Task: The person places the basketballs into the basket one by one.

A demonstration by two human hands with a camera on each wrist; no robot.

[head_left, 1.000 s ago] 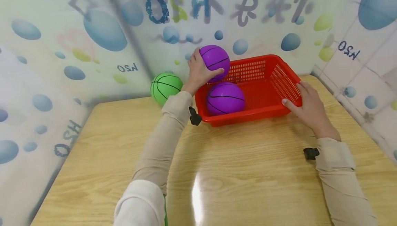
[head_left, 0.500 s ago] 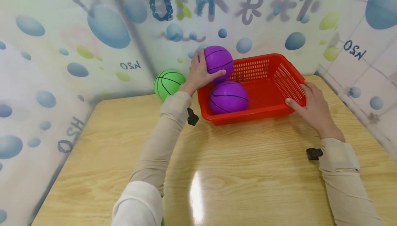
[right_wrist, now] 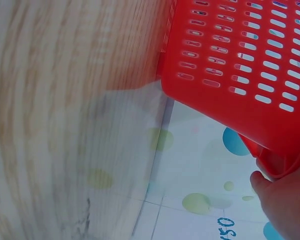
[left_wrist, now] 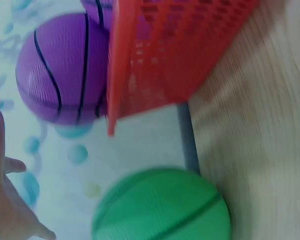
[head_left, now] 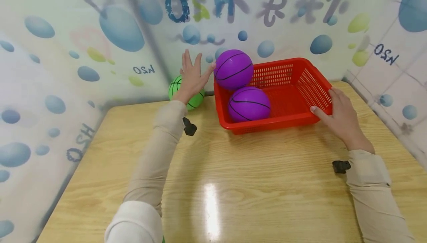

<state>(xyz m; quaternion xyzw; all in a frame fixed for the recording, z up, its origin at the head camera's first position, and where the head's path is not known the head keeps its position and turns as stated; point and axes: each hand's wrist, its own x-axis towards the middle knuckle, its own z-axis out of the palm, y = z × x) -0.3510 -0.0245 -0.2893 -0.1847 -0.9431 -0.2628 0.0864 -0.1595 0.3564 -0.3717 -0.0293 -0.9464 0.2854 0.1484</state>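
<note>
Two purple balls with black basketball lines are in the red plastic basket (head_left: 267, 123). The rear purple ball (head_left: 234, 69) sits at the back left corner, higher than the front purple ball (head_left: 249, 104). My left hand (head_left: 192, 78) is spread, off to the left of the rear ball, and holds nothing. Behind that hand, a green ball (head_left: 196, 101) stands on the table by the wall, partly hidden. My right hand (head_left: 343, 118) grips the basket's right rim, thumb over the front corner. In the right wrist view its fingers (right_wrist: 259, 181) curl under the rim.
The basket stands on a wooden table (head_left: 267, 183) near the back wall (head_left: 283, 20), which is printed with blue and green drops. A side wall (head_left: 393, 76) rises at the right. Black wrist cameras hang at both cuffs.
My left hand has let go of the rear purple ball and moved left, fingers spreading. That ball stays at the basket's back left corner. My right hand keeps its grip on the rim.
</note>
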